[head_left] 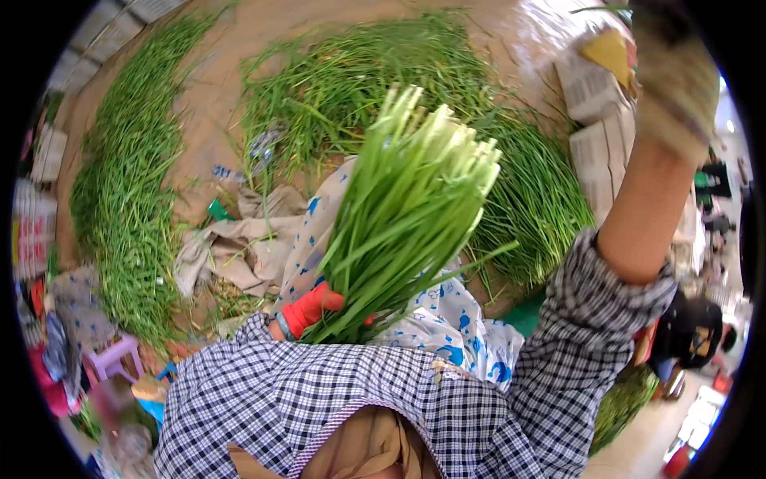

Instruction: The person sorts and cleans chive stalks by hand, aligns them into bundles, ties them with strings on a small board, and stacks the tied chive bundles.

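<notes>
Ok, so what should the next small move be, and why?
Probably bring the right hand down to the bunch and draw out the stray blade. That blade juts out to the right, the left hand holds the bunch by its green part, and the right hand is raised away from it.

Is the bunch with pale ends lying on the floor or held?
Held: the left hand grips the bunch away from its pale ends.

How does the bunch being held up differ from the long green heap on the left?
The bunch is held in the red-gloved left hand, while the heap lies on the brown floor. The bunch is gathered, pale ends together; the heap is a loose, mostly green strip. Both have long, thin green leaves.
</notes>
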Motion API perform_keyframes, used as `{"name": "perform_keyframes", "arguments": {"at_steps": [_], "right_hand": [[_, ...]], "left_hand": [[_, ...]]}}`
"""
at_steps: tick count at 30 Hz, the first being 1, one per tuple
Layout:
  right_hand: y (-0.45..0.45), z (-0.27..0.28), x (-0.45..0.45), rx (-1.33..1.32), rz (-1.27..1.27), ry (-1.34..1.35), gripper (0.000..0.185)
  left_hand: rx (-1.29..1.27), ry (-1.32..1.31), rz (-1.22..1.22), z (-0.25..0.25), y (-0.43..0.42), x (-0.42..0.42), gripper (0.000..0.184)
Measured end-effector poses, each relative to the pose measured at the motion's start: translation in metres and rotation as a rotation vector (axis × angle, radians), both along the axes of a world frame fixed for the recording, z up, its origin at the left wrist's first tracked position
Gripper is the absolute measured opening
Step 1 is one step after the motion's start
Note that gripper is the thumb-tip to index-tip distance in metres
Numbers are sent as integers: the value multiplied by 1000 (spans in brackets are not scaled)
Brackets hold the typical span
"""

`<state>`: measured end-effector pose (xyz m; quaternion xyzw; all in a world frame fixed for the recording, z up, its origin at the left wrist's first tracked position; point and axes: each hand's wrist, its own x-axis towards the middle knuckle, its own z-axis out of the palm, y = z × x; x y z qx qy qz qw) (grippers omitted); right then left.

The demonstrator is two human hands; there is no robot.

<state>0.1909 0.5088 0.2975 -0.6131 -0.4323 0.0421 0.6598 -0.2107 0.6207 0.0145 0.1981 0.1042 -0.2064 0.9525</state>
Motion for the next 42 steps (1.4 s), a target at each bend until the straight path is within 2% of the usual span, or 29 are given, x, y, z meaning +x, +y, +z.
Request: {"name": "perform_keyframes", "arguments": {"at_steps": [1,2,4,5,6,7,9,10,12,13,15,16,17,19,22,23,24,26,27,28,30,31,33,34,35,37,39,42], "right_hand": [[-4,9,20,-83,-162,-121,49],[-11,16,35,-173,-324,-237,57],[-35,21,46,-365,-645,-454,76],[-39,6,-6,-678,-865,-528,77],[-64,-27,1,-690,-900,-520,77],[-96,-75,17,-758,-822,-733,53],[-131,-144,0,-800,-653,-710,34],[-147,-168,-26,-761,-525,-450,43],[-177,-221,-107,-428,-246,526,65],[-179,-242,-147,-272,-161,851,78],[-163,-266,-198,-204,-90,1086,105],[-160,-299,-210,-157,-9,1014,115],[-146,-309,-213,-113,-6,874,115],[-119,-280,-204,-15,21,820,114],[-87,-250,-187,286,24,836,113],[-86,-255,-186,366,34,863,104],[-85,-264,-184,374,45,864,104],[-85,-271,-183,200,-37,955,88],[-84,-267,-187,288,-73,1006,73],[-85,-264,-191,299,-71,1005,73],[-92,-261,-196,359,-71,1139,68],[-97,-284,-193,438,-46,1223,58],[-99,-262,-194,461,-26,1247,58],[-99,-254,-195,476,-3,1271,58],[-99,-260,-192,465,-21,1270,56],[-95,-265,-186,458,-26,1253,54],[-90,-244,-187,459,-40,1245,47],[-81,-253,-181,331,-132,1221,49]], "left_hand": [[221,8,-13,-3,-1,-3,75],[216,-3,-58,-10,-2,-7,75],[30,-28,-14,-27,-1,-14,75],[15,-23,-18,-27,0,-14,75],[8,-22,-23,-27,0,-15,75],[6,-19,-30,-28,1,-16,75],[1,-20,-37,-31,2,-15,74],[-2,-20,-42,-33,3,-14,74],[2,-26,-50,-36,3,-14,74],[8,-30,-53,-36,5,-13,74],[21,-49,-63,-37,7,-9,73],[32,-60,-71,-35,10,-7,73],[46,-75,-80,-33,13,-4,73],[85,-98,-102,-16,19,3,73],[407,163,-65,53,12,17,69],[478,176,-149,52,21,16,74],[489,178,-141,48,28,16,74],[857,-1,-333,50,32,19,77],[854,3,-357,57,31,19,76],[864,2,-360,65,28,21,76],[1063,-129,-297,78,24,23,71],[1185,-199,-497,88,37,31,73],[1379,-323,-636,110,66,49,73],[1502,-199,-652,133,74,58,70],[1684,-184,-538,135,92,65,64],[1827,-138,-178,146,108,96,66],[1653,-465,156,148,92,134,68],[1763,-635,-237,130,64,192,85]]}}
